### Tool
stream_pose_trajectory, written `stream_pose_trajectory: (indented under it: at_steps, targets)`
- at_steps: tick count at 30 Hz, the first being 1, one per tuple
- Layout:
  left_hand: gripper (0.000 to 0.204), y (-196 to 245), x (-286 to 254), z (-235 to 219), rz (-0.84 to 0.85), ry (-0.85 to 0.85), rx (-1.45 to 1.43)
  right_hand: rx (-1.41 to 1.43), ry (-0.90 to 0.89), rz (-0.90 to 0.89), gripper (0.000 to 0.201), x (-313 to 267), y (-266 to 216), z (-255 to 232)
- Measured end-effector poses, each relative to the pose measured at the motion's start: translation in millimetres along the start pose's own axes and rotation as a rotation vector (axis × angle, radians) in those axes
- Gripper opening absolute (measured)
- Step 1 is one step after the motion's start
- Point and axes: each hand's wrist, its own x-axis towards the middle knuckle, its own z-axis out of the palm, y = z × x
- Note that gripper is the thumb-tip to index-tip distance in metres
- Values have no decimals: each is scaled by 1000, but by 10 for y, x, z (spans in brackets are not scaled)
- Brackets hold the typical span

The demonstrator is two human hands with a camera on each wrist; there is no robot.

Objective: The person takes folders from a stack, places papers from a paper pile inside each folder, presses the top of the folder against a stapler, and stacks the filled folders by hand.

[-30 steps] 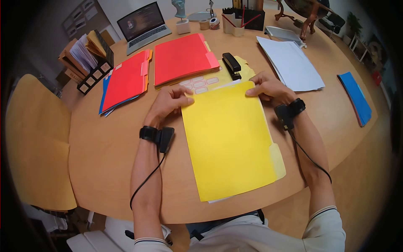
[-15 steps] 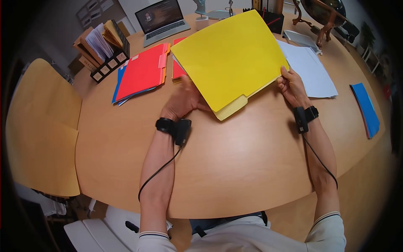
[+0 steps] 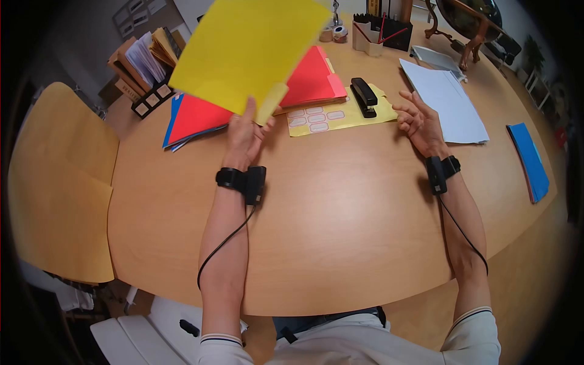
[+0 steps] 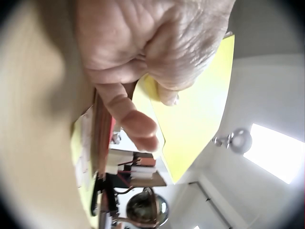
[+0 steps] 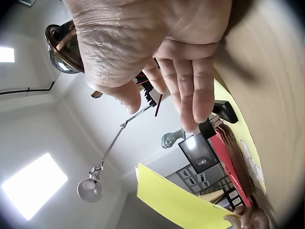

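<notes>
The left hand pinches a yellow folder near its tabbed lower edge and holds it up over the red folders. In the left wrist view the thumb lies on the folder's face. The right hand holds nothing, palm turned up and fingers loosely bent, between the black stapler and the white papers. Under the stapler lies a yellow sheet with red-edged labels. The right wrist view shows the right hand's relaxed fingers.
A file holder with papers stands at the back left. Pen cups, a grey tray and a globe on a stand are at the back. Blue folders lie at the right edge; a chair stands at left.
The yellow folder was lowered before the body in both hands, then lifted and swung to the upper left. The right hand has let go of it; the left hand now holds it alone.
</notes>
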Motion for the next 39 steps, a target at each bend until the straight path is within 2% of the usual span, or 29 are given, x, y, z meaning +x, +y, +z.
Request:
stream_pose_trajectory:
  at_steps: [2, 5, 7, 11, 13, 17, 19, 23, 25, 29, 31, 32, 34, 38, 39]
  targets:
    - [38, 101, 49, -192, 94, 123, -170, -59, -46, 7, 65, 13, 16, -22]
    - [36, 112, 96, -597, 85, 129, -263, -71, -74, -2, 65, 22, 34, -34]
    - [33, 78, 110, -773, 121, 218, -352, -85, -74, -3, 65, 26, 35, -31]
    - [33, 26, 153, -986, 86, 229, -407, -102, -79, 1, 64, 13, 32, -24]
    - [35, -15, 181, -1067, 85, 131, -436, -110, -77, -3, 64, 5, 30, -14]
    - [37, 86, 123, -775, 19, 202, -277, -118, -73, -4, 62, -10, 20, 10]
    - [36, 113, 122, -678, -52, 281, -101, -122, -74, -8, 62, -15, 19, 17]
    - [32, 70, 121, -706, -55, 309, 37, -126, -91, -10, 62, -22, 23, 18]
    - [32, 89, 114, -620, -48, 393, 148, -128, -95, -14, 62, -12, 29, 3]
    - [31, 82, 111, -585, -75, 323, 233, -133, -106, -13, 59, -23, 19, 27]
    - [28, -8, 138, -494, 135, 459, 121, -137, -101, -12, 57, -44, 7, 54]
    - [28, -30, 150, -500, 134, 456, 123, -141, -97, -13, 56, -53, 5, 59]
    - [29, -68, 164, -520, 191, 582, 122, -141, -104, -9, 55, -46, 7, 42]
    - [28, -45, 152, -494, 186, 538, 207, -155, -110, 3, 53, -50, 2, 56]
    - [28, -45, 151, -434, 194, 471, 380, -155, -110, 3, 53, -50, 4, 56]
